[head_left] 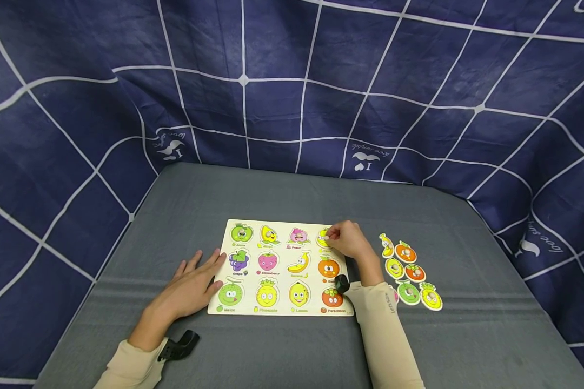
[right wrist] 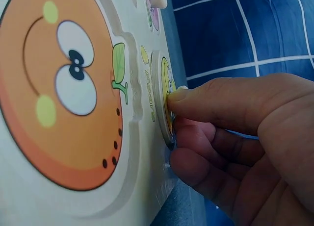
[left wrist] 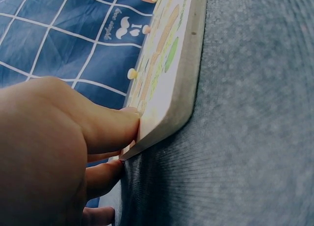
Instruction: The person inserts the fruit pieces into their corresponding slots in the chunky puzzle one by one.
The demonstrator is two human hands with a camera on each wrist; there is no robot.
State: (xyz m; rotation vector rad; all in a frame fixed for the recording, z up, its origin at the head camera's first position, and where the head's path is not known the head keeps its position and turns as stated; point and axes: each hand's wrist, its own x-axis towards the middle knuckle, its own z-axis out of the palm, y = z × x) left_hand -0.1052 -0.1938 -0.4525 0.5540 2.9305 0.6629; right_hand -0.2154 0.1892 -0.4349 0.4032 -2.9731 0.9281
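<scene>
Pinching the yellow pear pc by its small knob, the R hand works at the puzzle board's 1 o'clock corner; thumb & index are clamped together on it, w/ the other fingers bent in alongside. Pc is at its "Pears" spot, above the orange picture; can't tell if it's fully seated.

L hand is at the board's 9 o'clock edge, fingers spread & fairly straight, pointing approx 1 o'clock. Its thumb rests on the board's face nr the edge, index fingertip touching the side; the L fingers are apart, not wrapped round any pc.

Board lies flat on the grey tabletop. At 3 o'clock of it, loose pcs sit in a cluster: banana pc at the cluster's 11, orange pc at 12, yellow round pc at 9, persimmon pc nr centre, melon pc at 6, pineapple pc at 4. Pink pc at 7 is mostly hidden by the R sleeve.
</scene>
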